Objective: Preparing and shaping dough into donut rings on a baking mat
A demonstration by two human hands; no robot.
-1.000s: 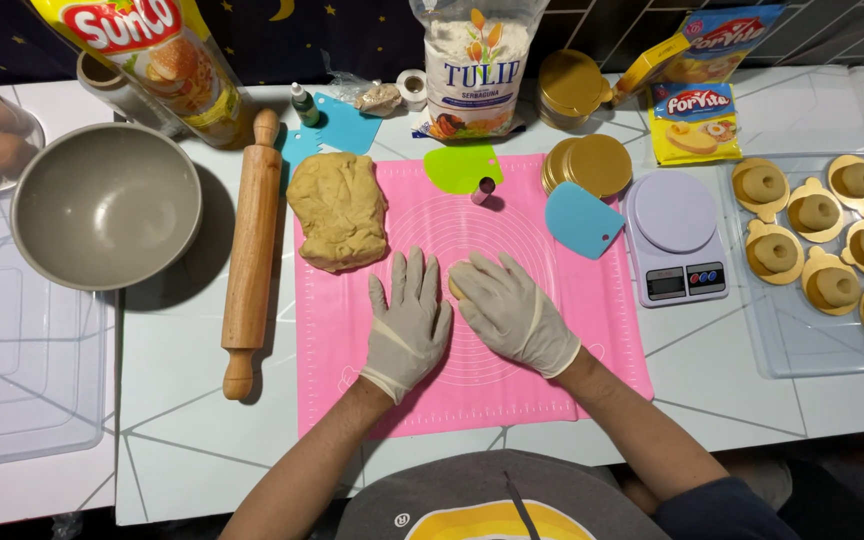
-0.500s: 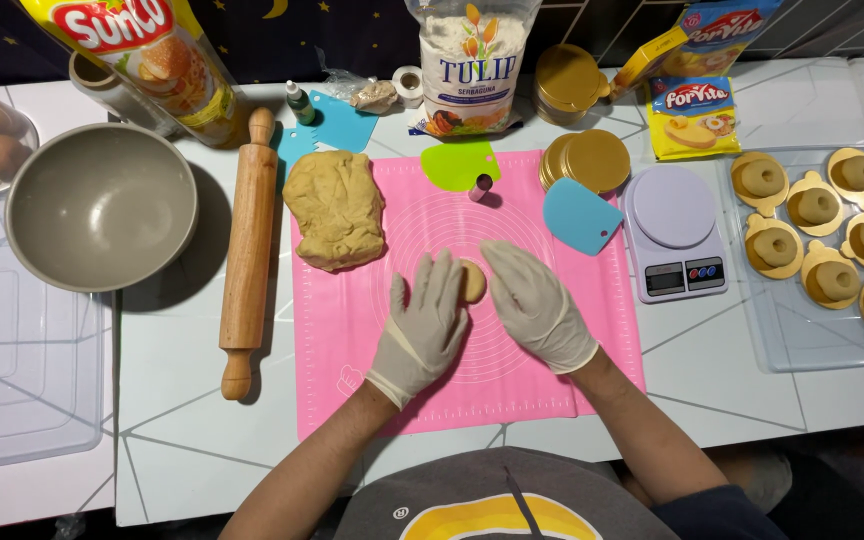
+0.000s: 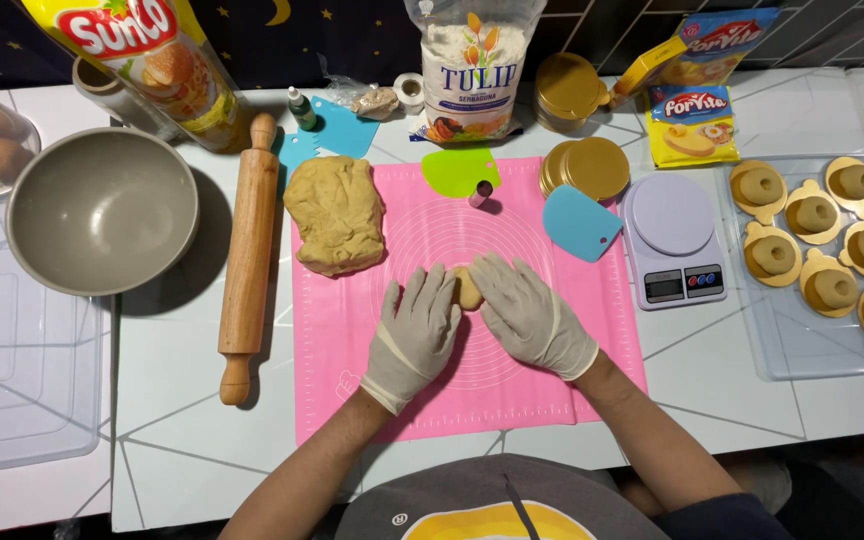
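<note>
Dough piece (image 3: 467,288), small, tan and rounded, sits at the centre of the frame on the pink mat (image 3: 552,400), pressed between the gloved left hand (image 3: 417,335) and right hand (image 3: 532,315), both cupped narrowly around it.

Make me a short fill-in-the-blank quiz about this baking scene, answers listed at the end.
1. Both gloved hands, left hand and right hand, press a small dough piece on the ___ mat.
2. The wooden rolling pin lies between the big dough lump and the grey ___.
3. The kitchen scale sits to the mat's ___.

Answers: pink; bowl; right
</note>
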